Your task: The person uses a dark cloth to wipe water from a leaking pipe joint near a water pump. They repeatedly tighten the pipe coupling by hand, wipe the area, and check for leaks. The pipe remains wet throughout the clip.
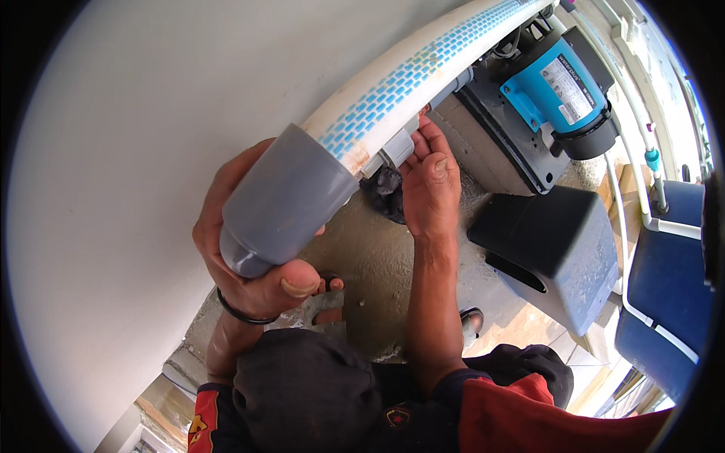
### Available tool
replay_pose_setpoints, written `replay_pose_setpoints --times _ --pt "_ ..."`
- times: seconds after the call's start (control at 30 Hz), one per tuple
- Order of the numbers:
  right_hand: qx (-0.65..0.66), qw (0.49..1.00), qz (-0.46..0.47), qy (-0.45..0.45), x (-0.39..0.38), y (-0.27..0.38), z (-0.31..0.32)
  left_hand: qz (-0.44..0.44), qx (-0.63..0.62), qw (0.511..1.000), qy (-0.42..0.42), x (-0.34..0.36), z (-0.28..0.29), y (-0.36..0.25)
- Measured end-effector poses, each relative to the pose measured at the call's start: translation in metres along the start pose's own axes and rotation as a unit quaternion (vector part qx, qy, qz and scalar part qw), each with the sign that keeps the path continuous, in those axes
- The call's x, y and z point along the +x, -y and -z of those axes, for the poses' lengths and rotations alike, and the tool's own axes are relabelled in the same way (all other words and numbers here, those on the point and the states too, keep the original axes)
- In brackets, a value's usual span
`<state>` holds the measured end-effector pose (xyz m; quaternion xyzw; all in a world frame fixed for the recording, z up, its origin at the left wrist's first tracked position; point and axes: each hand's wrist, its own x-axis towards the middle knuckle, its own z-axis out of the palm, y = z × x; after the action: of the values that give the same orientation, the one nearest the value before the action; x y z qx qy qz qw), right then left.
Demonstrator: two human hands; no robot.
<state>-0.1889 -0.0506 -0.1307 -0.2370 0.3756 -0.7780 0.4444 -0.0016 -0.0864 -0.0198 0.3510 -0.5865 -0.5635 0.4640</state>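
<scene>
A thick white tube (411,79) with a blue brick pattern runs slantwise from the upper right to the middle. Its near end sits in a smooth grey pipe reducer (291,192), which narrows at the bottom. My left hand (226,219) is wrapped round this reducer from the left and below, its thumb near the narrow end; some fingers are hidden behind. Under the tube's right side is a smaller light-grey pipe fitting (396,149). My right hand (434,177) reaches up to that fitting, palm facing up, with its fingers curled against it and the fingertips partly hidden.
A blue and black motor pump (559,94) stands on a block at upper right. Below it lies a black cover (551,249). White pipes (676,228) pass a blue tank (672,272) at far right. A pale wall (136,189) rises on the left above wet floor (377,279).
</scene>
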Motion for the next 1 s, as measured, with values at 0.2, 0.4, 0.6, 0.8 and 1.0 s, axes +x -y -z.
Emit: replay_pose_setpoints --times 0.2,0.4,0.6,0.8,1.0 --pt "0.116 0.99 -0.058 0.061 0.018 0.004 -0.016 -0.01 0.026 1.0 -0.007 -0.001 0.0 0.002" --pt "0.155 0.981 -0.074 0.084 0.024 -0.001 -0.01 -0.024 0.074 0.997 -0.017 -0.004 0.004 0.007" --pt "0.287 0.95 -0.075 0.094 0.022 -0.019 -0.018 -0.08 0.134 0.988 -0.011 -0.001 0.01 0.009" --pt "0.37 0.917 -0.089 0.121 0.029 -0.031 -0.034 -0.077 0.125 0.989 -0.006 0.003 -0.001 -0.003" --pt "0.419 0.899 -0.065 0.107 0.029 -0.034 -0.045 -0.069 0.119 0.99 -0.031 0.004 -0.013 -0.013"
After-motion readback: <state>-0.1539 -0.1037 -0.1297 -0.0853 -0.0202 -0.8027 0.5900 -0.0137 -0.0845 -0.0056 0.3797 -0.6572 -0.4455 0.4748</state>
